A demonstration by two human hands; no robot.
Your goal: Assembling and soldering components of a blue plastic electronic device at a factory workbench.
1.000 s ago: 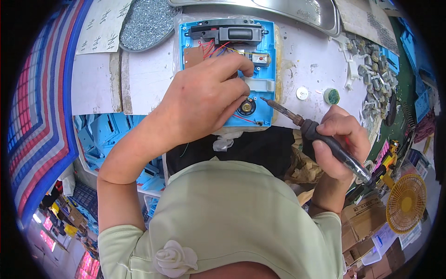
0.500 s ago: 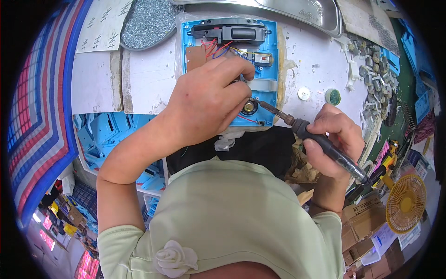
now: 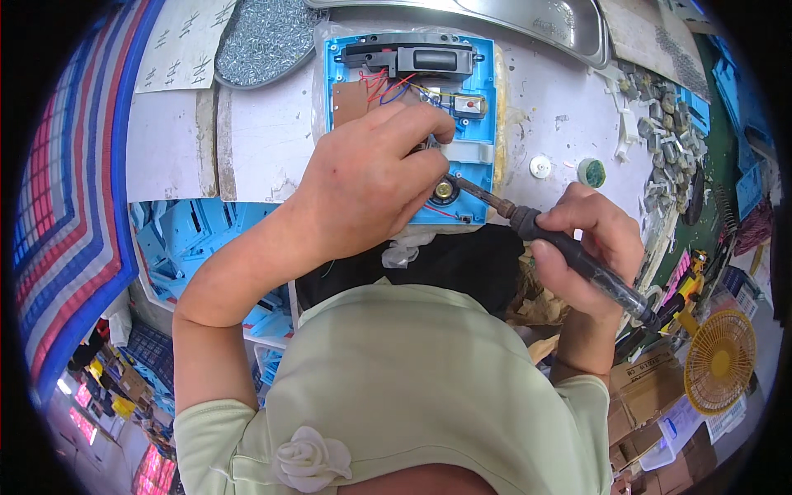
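Observation:
A light-blue plastic housing (image 3: 487, 74) lies on the table with wires, a brown board (image 3: 348, 102), a black part along its far end and a small round speaker (image 3: 445, 190) at its near end. Over its middle is my left hand (image 3: 371, 169), fingers curled together in a pinch; what they pinch is hidden. My right hand (image 3: 598, 243) grips the dark handle of a soldering iron (image 3: 577, 256). The iron's tip reaches in beside my left fingertips, just above the speaker.
A dish of small metal screws (image 3: 264, 41) and a metal tray (image 3: 528, 29) stand at the back. To the right are a round green-filled tin (image 3: 591, 172), a white disc (image 3: 539, 167) and heaped metal parts (image 3: 664, 124). Blue housings (image 3: 190, 239) fill a box at left; a yellow fan (image 3: 720, 363) stands lower right.
The soldering iron has moved slightly left, its tip now closer to my left fingertips. My left hand has barely shifted.

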